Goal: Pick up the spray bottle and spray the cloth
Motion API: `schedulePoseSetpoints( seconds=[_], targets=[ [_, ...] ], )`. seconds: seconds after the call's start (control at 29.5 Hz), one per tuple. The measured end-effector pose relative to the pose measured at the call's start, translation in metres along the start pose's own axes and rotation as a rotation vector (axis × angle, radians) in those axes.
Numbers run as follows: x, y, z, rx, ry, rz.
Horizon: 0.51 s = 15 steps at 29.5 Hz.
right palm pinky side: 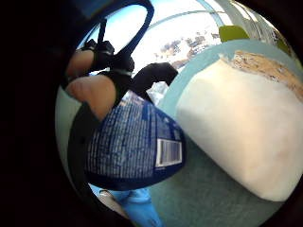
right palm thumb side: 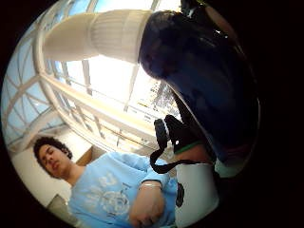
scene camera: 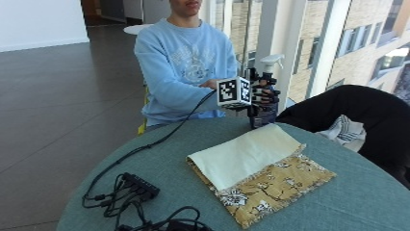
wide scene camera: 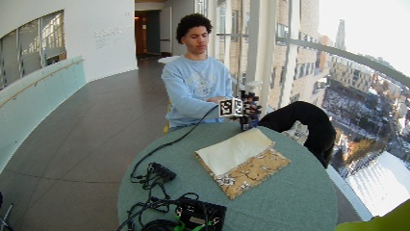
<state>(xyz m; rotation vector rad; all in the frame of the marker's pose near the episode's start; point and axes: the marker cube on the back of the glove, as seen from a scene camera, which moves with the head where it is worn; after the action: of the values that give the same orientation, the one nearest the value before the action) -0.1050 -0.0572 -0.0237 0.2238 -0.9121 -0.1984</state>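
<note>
A dark blue spray bottle (scene camera: 264, 117) with a white trigger head (scene camera: 271, 62) stands upright at the table's far edge. My gloved right hand (scene camera: 264, 95) grips its body, fingers curled round it. I cannot tell whether its base touches the table. In the palm views the bottle's blue label (right palm pinky side: 132, 146) and dark body (right palm thumb side: 204, 85) fill much of the picture. The folded cloth (scene camera: 247, 155), cream on top with a yellow floral underside (scene camera: 276, 186), lies flat mid-table, just in front of the bottle (wide scene camera: 249, 103).
The round teal table (scene camera: 359, 202) carries black cables and a power strip (scene camera: 137, 187) at its near left. A black jacket (scene camera: 359, 108) hangs over a chair on the right, beside the bottle. The person's bare left hand (right palm thumb side: 147, 206) stays by their body.
</note>
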Motion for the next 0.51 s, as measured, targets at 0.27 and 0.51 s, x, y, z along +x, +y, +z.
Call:
schedulePoseSetpoints(
  seconds=[0.27,0.51],
  targets=[
    [0.017,0.069,-0.099,0.015,0.332,0.129],
    [0.042,0.159,-0.175,0.062,0.668,0.239]
  ],
)
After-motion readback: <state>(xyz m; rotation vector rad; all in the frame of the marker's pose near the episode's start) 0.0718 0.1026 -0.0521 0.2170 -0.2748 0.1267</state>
